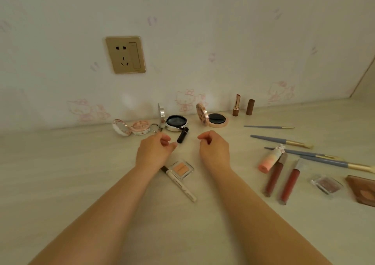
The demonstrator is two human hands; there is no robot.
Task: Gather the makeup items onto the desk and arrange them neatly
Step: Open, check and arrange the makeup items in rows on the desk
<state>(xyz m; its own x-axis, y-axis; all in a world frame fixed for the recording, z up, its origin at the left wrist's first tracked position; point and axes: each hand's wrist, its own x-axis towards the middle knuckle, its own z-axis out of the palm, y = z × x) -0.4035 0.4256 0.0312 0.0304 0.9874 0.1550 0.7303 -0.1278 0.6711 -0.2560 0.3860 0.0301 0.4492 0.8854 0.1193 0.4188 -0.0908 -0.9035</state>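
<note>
My left hand (155, 149) hovers over the pale desk (81, 173), fingers loosely curled and holding nothing; its thumb tip is at the lower end of a black lipstick tube (182, 135), contact unclear. My right hand (214, 147) is beside it, also loosely curled and holding nothing. Along the wall stand an open pink compact (132, 127), an open silver compact (175, 122) and an open rose-gold compact (213, 119). A square peach blush pan (180, 169) and a white pencil (181, 185) lie under my left wrist.
An uncapped lipstick (236, 105) and its brown cap (250, 107) stand at the wall. To the right lie several blue-handled brushes (280, 141), a pink bottle (269, 160), two lip glosses (275, 175), a clear eyeshadow pan (326, 183) and a brown palette (363, 191). A wall socket (125, 54) is above.
</note>
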